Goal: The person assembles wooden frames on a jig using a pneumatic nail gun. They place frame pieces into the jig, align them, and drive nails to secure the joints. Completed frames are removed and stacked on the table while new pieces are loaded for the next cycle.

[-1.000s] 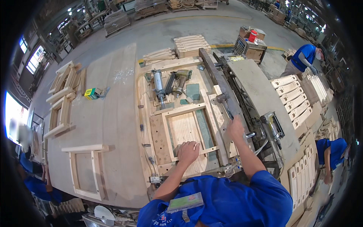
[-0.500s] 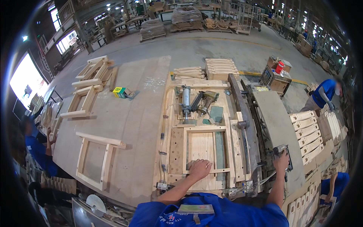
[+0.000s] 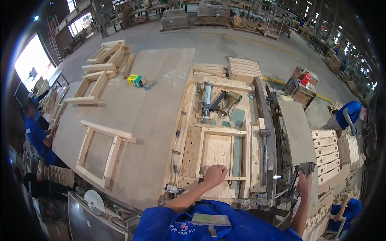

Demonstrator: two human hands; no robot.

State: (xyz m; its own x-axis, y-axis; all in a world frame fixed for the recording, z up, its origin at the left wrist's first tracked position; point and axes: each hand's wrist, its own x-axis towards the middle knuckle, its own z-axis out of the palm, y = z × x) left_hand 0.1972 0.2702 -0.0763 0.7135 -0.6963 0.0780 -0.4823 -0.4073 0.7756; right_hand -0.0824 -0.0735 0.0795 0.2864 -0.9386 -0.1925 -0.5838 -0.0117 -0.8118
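A light wooden frame (image 3: 203, 152) lies in a jig in front of me. My left hand (image 3: 216, 175) is closed over its near rail, with the fingers curled down and partly hidden. To the right, beyond the dark metal bar of the jig, my right hand (image 3: 304, 184) grips a nail gun (image 3: 307, 168). The tool is in the air, apart from the wooden frame, with its long magazine slanting down toward me. On the jig's far part lie another nail gun (image 3: 230, 102) and a silver air cylinder (image 3: 207, 96).
A rectangular wooden frame (image 3: 81, 150) and several more rest on the broad board (image 3: 148, 120) at left, near a yellow-green box (image 3: 136, 80). Slotted wooden slats (image 3: 325, 150) are stacked at right. Co-workers in blue (image 3: 348, 114) stand at both sides.
My right hand has drawn the nail gun slightly nearer to me and turned it, so its magazine shows more. My left hand stays on the near rail. The whole view has shifted.
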